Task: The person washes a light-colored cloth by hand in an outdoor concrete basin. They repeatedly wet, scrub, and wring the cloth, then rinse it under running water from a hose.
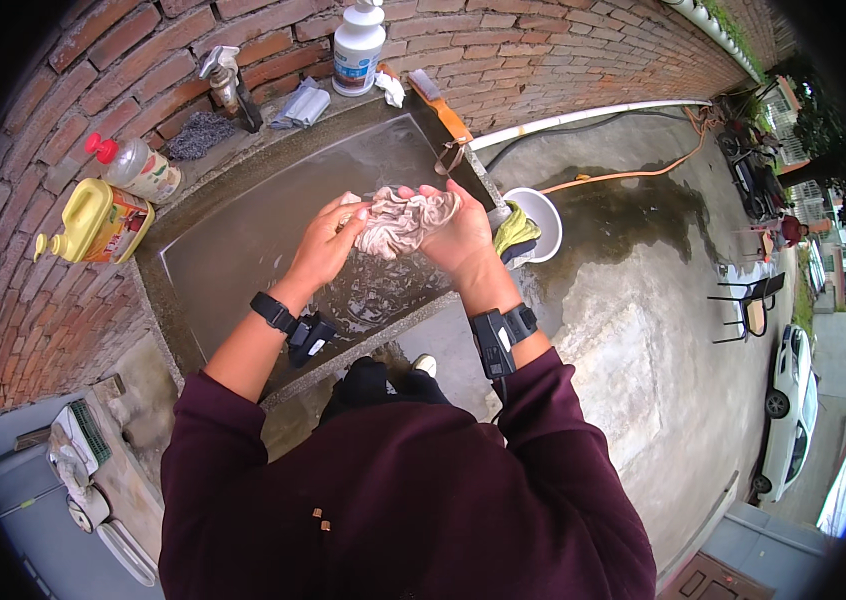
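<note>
A wet, crumpled pale cloth (408, 220) is bunched between my two hands, above a concrete wash basin (149, 259). My left hand (324, 241) pinches its left end between thumb and fingers. Under its right end lies my right hand (460, 234), palm up with the fingers curled around the fabric. Grey, cloudy water (265, 202) fills the basin, and its surface is rippled below the cloth. Each of my wrists wears a strapped black device.
Along the basin's wall-side ledge stand a yellow jug (104, 221), a red-capped bottle (139, 171), a metal tap (224, 82) and a white bottle (358, 52). A wooden scrub brush (438, 109) lies on the far rim. Beyond the right edge, a white bucket (552, 225) sits beside a green cloth (517, 229).
</note>
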The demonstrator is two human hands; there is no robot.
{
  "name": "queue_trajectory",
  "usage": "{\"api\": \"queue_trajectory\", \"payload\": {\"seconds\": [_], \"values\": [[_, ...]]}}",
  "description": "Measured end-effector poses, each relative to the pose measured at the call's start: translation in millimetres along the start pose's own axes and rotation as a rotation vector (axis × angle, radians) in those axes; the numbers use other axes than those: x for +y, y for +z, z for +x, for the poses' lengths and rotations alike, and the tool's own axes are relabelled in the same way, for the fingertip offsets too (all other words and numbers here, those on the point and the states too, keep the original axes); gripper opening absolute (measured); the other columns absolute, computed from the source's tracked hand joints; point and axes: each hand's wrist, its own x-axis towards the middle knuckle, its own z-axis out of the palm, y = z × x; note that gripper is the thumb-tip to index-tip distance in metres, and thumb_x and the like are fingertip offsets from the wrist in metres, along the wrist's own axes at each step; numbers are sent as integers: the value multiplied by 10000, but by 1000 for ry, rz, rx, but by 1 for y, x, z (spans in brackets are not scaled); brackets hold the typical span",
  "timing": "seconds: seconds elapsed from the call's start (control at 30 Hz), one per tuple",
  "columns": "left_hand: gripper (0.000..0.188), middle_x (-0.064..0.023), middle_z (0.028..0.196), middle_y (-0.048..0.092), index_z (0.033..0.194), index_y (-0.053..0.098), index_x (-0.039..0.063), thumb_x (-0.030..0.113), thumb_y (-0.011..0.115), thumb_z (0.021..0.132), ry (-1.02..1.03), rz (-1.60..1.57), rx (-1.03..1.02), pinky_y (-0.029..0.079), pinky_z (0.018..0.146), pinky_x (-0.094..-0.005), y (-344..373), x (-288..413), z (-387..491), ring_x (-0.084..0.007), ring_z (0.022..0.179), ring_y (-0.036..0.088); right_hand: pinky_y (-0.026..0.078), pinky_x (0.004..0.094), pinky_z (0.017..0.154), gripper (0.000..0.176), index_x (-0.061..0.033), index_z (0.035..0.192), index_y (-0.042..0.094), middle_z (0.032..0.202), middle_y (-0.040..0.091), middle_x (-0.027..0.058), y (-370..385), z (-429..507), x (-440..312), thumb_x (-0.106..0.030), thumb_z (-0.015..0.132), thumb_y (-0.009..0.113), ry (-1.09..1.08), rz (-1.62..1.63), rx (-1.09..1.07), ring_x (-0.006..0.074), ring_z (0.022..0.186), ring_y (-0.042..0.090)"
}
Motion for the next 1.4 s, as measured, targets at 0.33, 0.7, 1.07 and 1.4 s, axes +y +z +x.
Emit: {"api": "queue_trajectory", "payload": {"seconds": [0.33,0.7,1.07,1.4], "values": [[233,-154,1376,476,904,712,29,250,654,860,137,-34,33,383,975,-329,-23,-7,18,-248,1169,512,392,519,1015,499,54,1113,557,1161,597,258,-31,8,-23,-355,999,296,-121,11,77,399,1110,557],[268,0,801,613,735,622,23,226,622,910,-109,-142,-126,413,646,-240,-31,4,16,-70,718,533,504,403,904,315,59,1099,591,1055,653,168,-40,5,-17,-200,972,465,-205,-275,38,290,978,641],[255,-85,954,680,1011,629,-20,219,613,924,-371,-1078,-285,539,755,-268,-44,28,13,-135,833,664,509,270,802,413,27,1146,619,958,677,45,-11,-17,-7,54,746,718,-177,-1349,-148,128,882,627],[238,-112,993,679,1027,622,-15,141,685,859,-536,-780,-98,553,741,-294,-88,-30,-10,-166,844,679,463,252,615,257,-47,803,582,810,607,55,-32,-5,-66,182,686,577,-600,-647,-29,164,697,581]]}}
